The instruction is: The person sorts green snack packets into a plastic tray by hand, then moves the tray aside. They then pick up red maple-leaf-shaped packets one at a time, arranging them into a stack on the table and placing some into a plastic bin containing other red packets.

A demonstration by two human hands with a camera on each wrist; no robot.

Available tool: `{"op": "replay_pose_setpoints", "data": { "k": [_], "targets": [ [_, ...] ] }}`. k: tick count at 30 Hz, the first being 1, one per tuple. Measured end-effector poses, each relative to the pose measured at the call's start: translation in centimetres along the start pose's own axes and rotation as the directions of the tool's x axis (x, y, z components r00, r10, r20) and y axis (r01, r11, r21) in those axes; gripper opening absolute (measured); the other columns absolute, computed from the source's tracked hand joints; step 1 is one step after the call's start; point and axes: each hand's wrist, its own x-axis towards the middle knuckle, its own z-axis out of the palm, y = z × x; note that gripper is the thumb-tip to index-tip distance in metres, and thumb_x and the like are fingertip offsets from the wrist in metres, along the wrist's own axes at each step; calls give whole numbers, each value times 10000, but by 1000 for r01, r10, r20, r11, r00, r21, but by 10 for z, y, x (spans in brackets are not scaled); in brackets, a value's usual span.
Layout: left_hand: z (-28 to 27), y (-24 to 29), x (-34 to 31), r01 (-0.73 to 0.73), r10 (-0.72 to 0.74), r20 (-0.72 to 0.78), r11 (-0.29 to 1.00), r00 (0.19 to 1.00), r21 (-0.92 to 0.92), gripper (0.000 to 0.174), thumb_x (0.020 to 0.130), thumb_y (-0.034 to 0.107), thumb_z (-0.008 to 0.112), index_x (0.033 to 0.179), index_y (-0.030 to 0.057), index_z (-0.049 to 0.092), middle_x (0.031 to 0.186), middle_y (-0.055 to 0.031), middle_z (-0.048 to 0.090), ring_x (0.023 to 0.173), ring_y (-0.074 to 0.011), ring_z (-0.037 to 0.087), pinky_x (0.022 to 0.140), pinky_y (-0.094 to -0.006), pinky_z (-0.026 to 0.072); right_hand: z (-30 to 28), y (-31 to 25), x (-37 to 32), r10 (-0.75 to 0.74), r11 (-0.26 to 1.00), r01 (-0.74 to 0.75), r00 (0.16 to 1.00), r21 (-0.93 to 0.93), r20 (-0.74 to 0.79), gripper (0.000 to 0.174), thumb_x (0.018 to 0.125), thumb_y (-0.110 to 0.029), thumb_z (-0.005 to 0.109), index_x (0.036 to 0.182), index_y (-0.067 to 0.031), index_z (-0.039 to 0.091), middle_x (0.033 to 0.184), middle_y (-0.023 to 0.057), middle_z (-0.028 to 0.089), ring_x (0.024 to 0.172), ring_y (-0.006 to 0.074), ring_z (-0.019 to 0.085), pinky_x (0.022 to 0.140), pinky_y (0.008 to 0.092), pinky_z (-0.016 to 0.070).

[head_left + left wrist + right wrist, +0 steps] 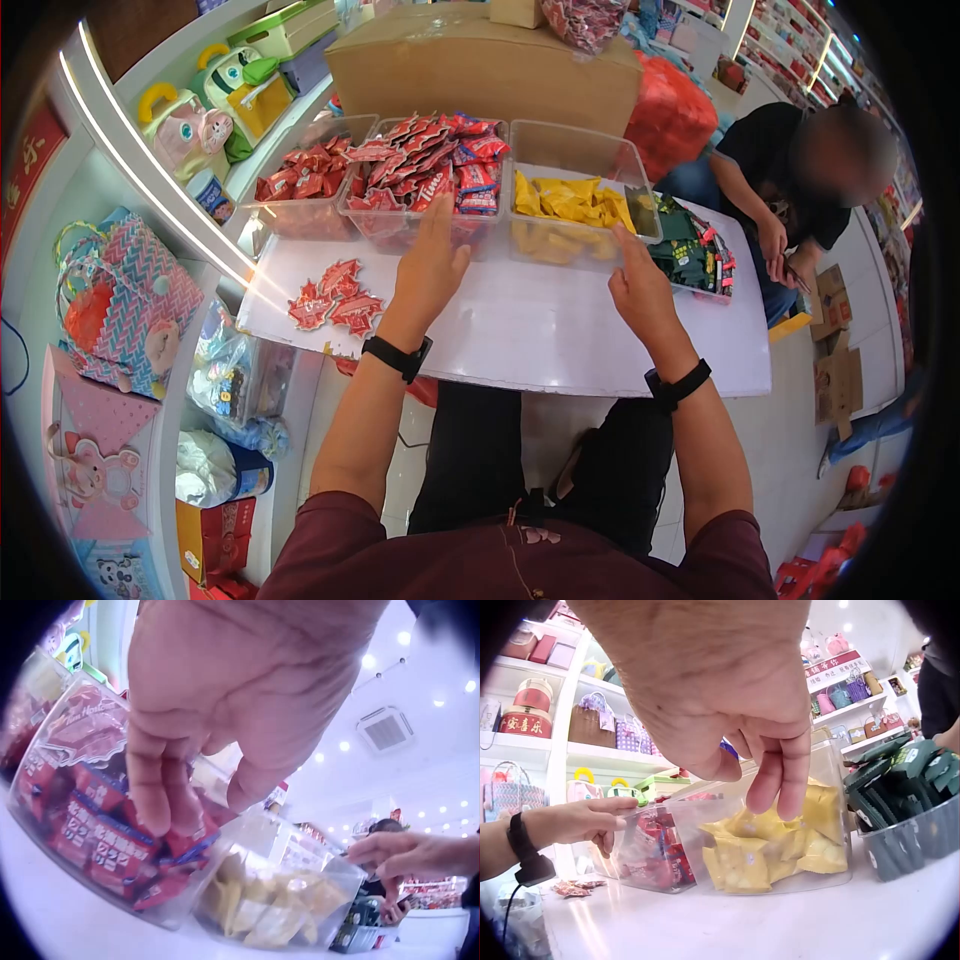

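Note:
My left hand (432, 270) reaches over the front of a clear bin (385, 228) heaped with red snack packets (400, 165); in the left wrist view its loosely bent fingers (178, 795) overlap the packets. Nothing shows in its grasp. My right hand (640, 290) is at the front right of another clear bin (630, 165), which holds yellow packets (575, 200). In the right wrist view its fingers (780, 780) hang relaxed before the yellow packets, thumb apart, with nothing between them. Several red maple-leaf-shaped pieces (335, 298) lie on the white table (520, 330).
A bin of red packets (305, 175) stands at far left, dark green packets (695, 245) at far right. Behind the bins sits a large cardboard box (480, 70). Another person (770, 190) sits at the right. Shelves (190, 330) with bags line the left.

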Motion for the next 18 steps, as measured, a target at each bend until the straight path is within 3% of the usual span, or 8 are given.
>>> {"op": "replay_pose_setpoints", "data": {
  "k": [3, 6, 12, 13, 18],
  "targets": [
    [0, -3, 4, 54, -55, -5, 993, 998, -108, 746, 921, 125, 658, 1560, 13, 290, 1579, -238, 370, 1452, -374, 396, 1163, -403, 373, -1, 0, -1, -22, 999, 22, 1000, -39, -20, 558, 887, 5, 542, 1434, -17, 438, 1403, 249, 556, 1198, 417, 603, 979, 455, 528],
    [0, -5, 2, -47, 46, -38, 999, 998, -24, 731, 924, 135, 655, 1553, 11, 303, 1580, -238, 366, 1450, -375, 397, 1156, -408, 382, 6, 1, 3, -89, 991, 78, 991, -109, -97, 506, 883, 4, 555, 1384, -1, 486, 1315, 231, 609, 1157, 405, 614, 954, 458, 525],
    [-7, 7, 2, 76, -75, 35, 997, 997, -24, 706, 927, 146, 653, 1543, 24, 330, 1569, -241, 386, 1452, -377, 397, 1148, -410, 390, 0, -9, 20, -163, 945, 117, 978, -306, -130, 312, 879, -37, 610, 1188, 1, 609, 1073, 174, 671, 998, 349, 601, 863, 457, 473],
    [-5, 7, 4, 38, -37, 29, 999, 999, -37, 702, 926, 149, 652, 1540, 26, 334, 1570, -239, 385, 1449, -376, 400, 1147, -410, 392, 1, -9, 25, -194, 937, 136, 969, -320, -154, 278, 880, -48, 619, 1154, -3, 623, 1042, 165, 671, 974, 342, 593, 852, 456, 461],
    [-5, 22, 21, -84, 93, 82, 991, 992, -103, 687, 931, 162, 643, 1533, 28, 343, 1575, -235, 383, 1434, -372, 421, 1143, -417, 395, 20, -7, 54, -234, 964, 193, 944, -184, -231, 197, 925, -111, 613, 1097, -17, 634, 1019, 155, 663, 993, 349, 588, 873, 474, 451]
  ]
}}
